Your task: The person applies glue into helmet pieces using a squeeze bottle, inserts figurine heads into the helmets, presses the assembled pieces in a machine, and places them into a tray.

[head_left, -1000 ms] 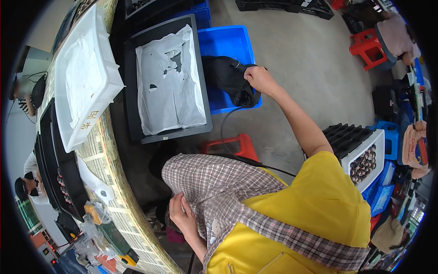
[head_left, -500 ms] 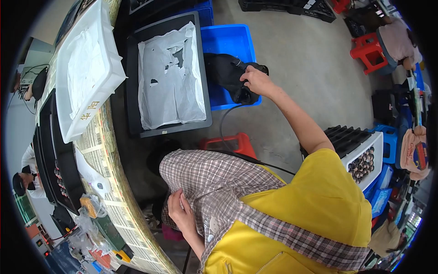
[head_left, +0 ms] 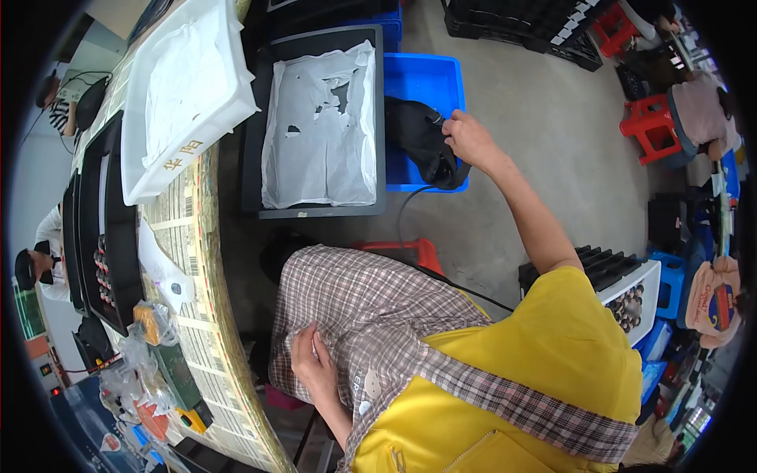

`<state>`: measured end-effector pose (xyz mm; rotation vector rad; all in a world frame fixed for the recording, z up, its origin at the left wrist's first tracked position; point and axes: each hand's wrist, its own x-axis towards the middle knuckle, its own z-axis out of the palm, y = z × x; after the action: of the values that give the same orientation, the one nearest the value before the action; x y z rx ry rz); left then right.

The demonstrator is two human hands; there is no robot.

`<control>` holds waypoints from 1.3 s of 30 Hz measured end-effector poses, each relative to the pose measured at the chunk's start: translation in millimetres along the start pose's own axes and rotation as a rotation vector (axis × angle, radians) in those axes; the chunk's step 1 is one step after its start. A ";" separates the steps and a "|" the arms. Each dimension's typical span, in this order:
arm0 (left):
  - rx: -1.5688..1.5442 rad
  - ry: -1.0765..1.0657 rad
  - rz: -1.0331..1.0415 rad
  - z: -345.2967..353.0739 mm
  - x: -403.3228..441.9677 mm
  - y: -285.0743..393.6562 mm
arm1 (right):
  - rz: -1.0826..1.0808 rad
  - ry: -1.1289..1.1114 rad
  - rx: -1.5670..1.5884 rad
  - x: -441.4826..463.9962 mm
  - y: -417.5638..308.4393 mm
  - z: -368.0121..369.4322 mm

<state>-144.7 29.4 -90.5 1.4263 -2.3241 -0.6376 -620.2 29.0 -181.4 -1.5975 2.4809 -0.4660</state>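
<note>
My right hand (head_left: 473,143) reaches out over the blue bin (head_left: 459,79), its fingers closed on the edge of a black bag (head_left: 422,134). The bag is soft and slumped inside the bin, with a strap or cord hanging off its lower end. My left hand (head_left: 314,361) rests on the checked apron (head_left: 347,292) over my lap, holding nothing, its fingers loosely bent and slightly apart. Beside the bin, a dark grey tray (head_left: 380,173) holds a torn white paper lining (head_left: 315,165).
A white tray (head_left: 236,102) with paper stands on the table (head_left: 201,276) at left, near black trays (head_left: 126,244). A red stool (head_left: 426,254) is below the bin. At right, a white crate (head_left: 648,292) holds several small round items. Other people sit at both sides.
The view has shifted, so the trays and bin sit farther right in the picture. My right hand stays on the black bag, and my left hand remains on my lap.
</note>
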 end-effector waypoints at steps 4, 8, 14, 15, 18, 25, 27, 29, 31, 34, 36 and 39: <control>-0.019 0.056 -0.052 -12.7 -10.3 0.3 | -0.161 0.337 0.127 7.3 -65.8 -54.1; 0.000 0.140 -0.084 -28.1 -25.4 -7.3 | -0.469 0.583 0.379 10.3 -148.5 -95.9; 0.101 0.433 -0.177 -82.9 -59.4 -7.1 | -0.911 0.399 0.729 5.8 -307.3 -89.6; 0.135 0.474 -0.207 -98.5 -68.2 -5.8 | -0.942 0.333 0.760 4.0 -333.3 -87.6; 0.285 0.608 -0.316 -136.3 -104.0 -6.8 | -0.999 0.167 0.850 16.3 -396.7 -71.6; 0.633 0.845 -0.667 -249.4 -220.8 -10.5 | -0.913 0.105 0.458 39.5 -472.3 -2.7; 0.632 0.884 -0.764 -287.1 -251.0 -20.3 | -0.915 0.131 0.325 37.3 -480.4 11.7; 0.547 0.913 -0.892 -317.3 -282.7 -48.0 | -0.906 0.123 0.270 37.5 -483.2 20.9; 0.403 0.918 -0.948 -336.5 -318.0 -95.8 | -0.878 0.112 0.271 32.9 -487.9 19.7; 0.306 0.723 -1.078 -358.1 -338.0 -157.1 | -0.853 0.101 0.282 31.1 -486.1 19.9; 0.168 0.587 -1.091 -361.9 -339.2 -193.2 | -0.857 0.084 0.260 30.4 -485.6 20.2; 0.173 0.348 -1.025 -366.4 -309.7 -199.3 | -0.868 0.005 0.275 42.4 -479.4 26.9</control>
<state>323.8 156.4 94.5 2.5513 -1.2894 -0.3603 -218.3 -197.9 -42.3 -2.4487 1.5011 -0.8505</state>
